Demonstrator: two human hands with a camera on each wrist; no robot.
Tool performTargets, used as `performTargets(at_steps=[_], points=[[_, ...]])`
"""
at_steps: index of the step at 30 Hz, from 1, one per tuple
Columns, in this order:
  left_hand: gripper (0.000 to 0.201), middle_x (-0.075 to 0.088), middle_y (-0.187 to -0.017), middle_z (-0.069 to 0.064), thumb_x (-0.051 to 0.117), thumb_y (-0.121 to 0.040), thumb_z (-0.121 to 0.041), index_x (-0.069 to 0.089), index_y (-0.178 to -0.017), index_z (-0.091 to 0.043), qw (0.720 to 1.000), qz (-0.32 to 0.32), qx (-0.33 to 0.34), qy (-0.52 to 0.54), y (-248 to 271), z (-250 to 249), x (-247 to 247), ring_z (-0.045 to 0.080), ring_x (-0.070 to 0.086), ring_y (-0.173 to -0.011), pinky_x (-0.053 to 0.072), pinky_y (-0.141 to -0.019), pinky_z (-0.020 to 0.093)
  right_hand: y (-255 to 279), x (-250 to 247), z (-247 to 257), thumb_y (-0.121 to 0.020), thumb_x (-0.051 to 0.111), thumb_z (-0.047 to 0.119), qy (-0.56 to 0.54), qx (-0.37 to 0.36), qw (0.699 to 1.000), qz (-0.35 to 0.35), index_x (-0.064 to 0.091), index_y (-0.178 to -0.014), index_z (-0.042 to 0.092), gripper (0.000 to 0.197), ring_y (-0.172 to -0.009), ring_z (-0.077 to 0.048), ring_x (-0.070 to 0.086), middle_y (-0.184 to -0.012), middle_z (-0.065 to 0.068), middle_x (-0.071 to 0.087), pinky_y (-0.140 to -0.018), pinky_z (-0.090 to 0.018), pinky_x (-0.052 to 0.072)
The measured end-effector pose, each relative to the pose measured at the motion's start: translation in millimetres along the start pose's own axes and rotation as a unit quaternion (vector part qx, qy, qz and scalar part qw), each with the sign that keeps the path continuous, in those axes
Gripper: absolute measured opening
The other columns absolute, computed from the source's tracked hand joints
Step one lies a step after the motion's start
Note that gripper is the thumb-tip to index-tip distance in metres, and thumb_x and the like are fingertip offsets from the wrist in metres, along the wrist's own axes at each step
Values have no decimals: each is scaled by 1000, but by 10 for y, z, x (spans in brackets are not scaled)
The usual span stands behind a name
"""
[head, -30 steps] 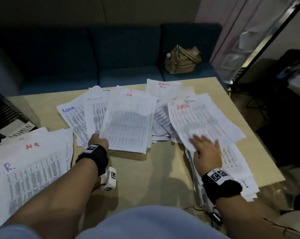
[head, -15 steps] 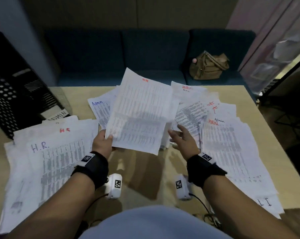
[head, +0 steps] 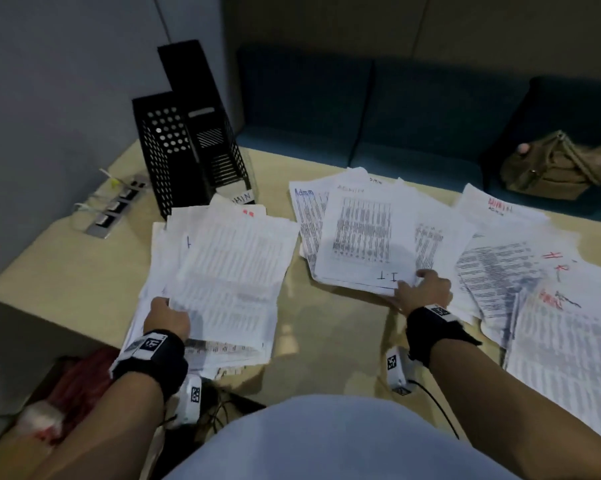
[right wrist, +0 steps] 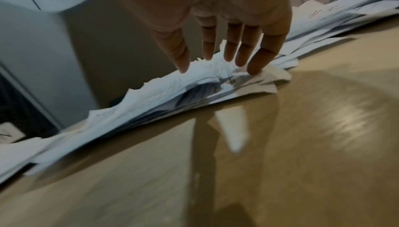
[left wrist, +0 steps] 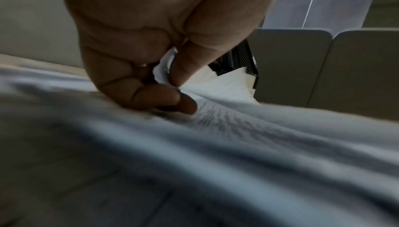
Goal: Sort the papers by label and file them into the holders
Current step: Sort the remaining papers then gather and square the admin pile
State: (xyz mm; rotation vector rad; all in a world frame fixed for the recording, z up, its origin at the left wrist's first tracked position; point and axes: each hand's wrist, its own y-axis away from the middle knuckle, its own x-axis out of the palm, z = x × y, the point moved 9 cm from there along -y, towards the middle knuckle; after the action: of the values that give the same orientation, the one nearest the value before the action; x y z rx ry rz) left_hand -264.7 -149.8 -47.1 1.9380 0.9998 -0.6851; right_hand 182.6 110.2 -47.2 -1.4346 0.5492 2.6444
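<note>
Our left hand [head: 167,318] pinches a sheet [head: 236,271] over the left bench pile; our right hand [head: 422,292], fingers straight, touches the I.T stack [head: 361,237]; loose sheets could slide and mix labels.

An office meeting nook, by the look of it: a pale wood surface [head: 326,348] strewn with printed papers [head: 361,233] marked Admin, HR and IT, black mesh file holders [head: 174,150], a built-in socket strip [head: 114,209], and a blue upholstered bench [head: 378,109] against panelled walls
</note>
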Motion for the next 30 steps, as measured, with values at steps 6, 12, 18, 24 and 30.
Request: performTargets(at_steps=[6,12,18,24,30], points=[[63,31,-144,21,55,-87,-8,26,-143,-12,993,-62,29,-96,120,-93,-135,43,36,-125,37,-99,55,-251,100,-108,-76,71,34,5,43,996,74,41,-134,6,71,-120,-38,48,-133,-20,48,-99,-46,43],[30,49,-125,6,62,-90,-28,57,-118,-18,934,27,354,-43,892,-1678,284,28,52,-112,45,-93,40,-286,155,-71,-79,70,21,-16,31,992,124,66,-95,6,21,-81,-28,59,-99,-14,69,-77,-33,49],[53,48,-137,10,63,-90,-32,44,-136,-12,932,292,215,21,1055,-2140,1565,27,52,-120,46,-100,39,-247,155,-99,-84,66,37,-31,8,991,127,55,-103,10,35,-84,-26,55,-96,-10,63,-75,-30,43],[82,35,-152,10,69,-86,-20,20,-151,-10,956,223,189,-12,666,-2214,1991,29,37,-138,33,-111,36,-205,298,-117,-76,74,36,-25,-71,978,195,66,-98,4,40,-92,-33,65,-99,-17,67,-78,-37,53],[34,63,-121,8,44,-100,-17,54,-132,-22,930,210,300,-26,941,-2316,2127,32,59,-107,45,-84,29,-333,131,-335,-85,67,37,-206,19,962,180,48,-128,10,54,-89,-30,61,-103,-12,59,-75,-36,47]])
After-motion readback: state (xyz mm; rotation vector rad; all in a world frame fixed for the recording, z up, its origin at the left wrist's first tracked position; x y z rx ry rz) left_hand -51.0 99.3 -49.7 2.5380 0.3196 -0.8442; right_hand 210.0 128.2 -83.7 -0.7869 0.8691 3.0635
